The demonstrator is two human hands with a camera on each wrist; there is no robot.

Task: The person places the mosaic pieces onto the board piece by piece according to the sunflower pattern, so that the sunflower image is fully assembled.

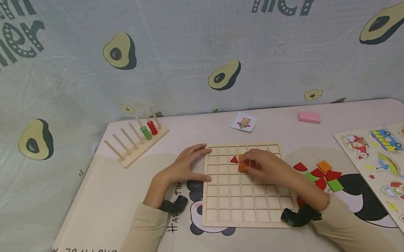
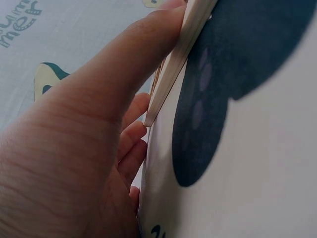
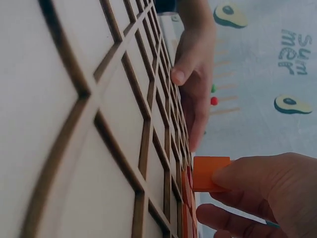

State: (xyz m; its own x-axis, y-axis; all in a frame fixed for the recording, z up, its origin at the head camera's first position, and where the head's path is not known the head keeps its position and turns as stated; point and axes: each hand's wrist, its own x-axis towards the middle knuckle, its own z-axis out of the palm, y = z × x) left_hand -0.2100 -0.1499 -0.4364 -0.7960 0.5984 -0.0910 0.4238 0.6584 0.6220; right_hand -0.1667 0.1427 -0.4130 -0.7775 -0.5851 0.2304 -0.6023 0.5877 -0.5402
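A wooden grid board [image 1: 230, 213] lies on the table in front of me. My left hand [image 1: 186, 167] rests along its upper left edge, thumb and fingers spread and touching the rim. In the left wrist view the thumb [image 2: 143, 44] lies against the board's side. Over the upper middle of the grid, my right hand [image 1: 268, 168] pinches an orange square tile [image 3: 204, 173] between thumb and fingers, its edge close to the board. A red piece [image 1: 233, 159] sits in a cell just left of those fingers. Other orange and red pieces nearby are partly hidden by the hand.
Loose red, green and orange tiles [image 1: 335, 185] lie right of the board. A picture puzzle board [image 1: 373, 169] is at far right. Behind stand a patterned card [image 1: 244, 122], a pink block [image 1: 309, 117] and a peg rack [image 1: 144, 147] with green and red beads.
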